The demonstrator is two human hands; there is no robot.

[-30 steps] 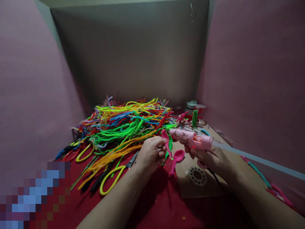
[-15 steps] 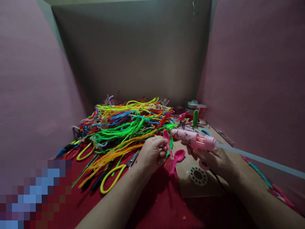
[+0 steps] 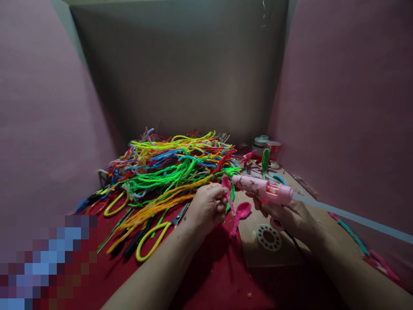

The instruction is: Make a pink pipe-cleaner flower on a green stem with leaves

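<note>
My left hand [image 3: 209, 202] pinches a pink fuzzy pipe-cleaner petal [image 3: 226, 185], with a green pipe-cleaner leaf [image 3: 232, 196] just behind it. My right hand [image 3: 284, 213] is wrapped round a pink glue gun [image 3: 254, 186]. Its nozzle points left, right beside the upper end of the petal; whether they touch I cannot tell. A long clear glue stick [image 3: 351, 216] sticks out of the gun's back, and a small red light glows on its side. Another pink looped petal [image 3: 242, 211] lies between my hands, at the edge of a wooden board [image 3: 258, 256].
A big heap of coloured pipe cleaners [image 3: 167, 172] fills the back left. Yellow-handled scissors [image 3: 155, 241] lie left of my left forearm. On the board are a round holed disc [image 3: 269, 237] and an upright green leaf [image 3: 265, 160]. A jar [image 3: 260, 141] stands behind.
Almost nothing differs. Both hands keep their places, the glue gun's nozzle still beside the pink petal; the view has shifted very slightly.
</note>
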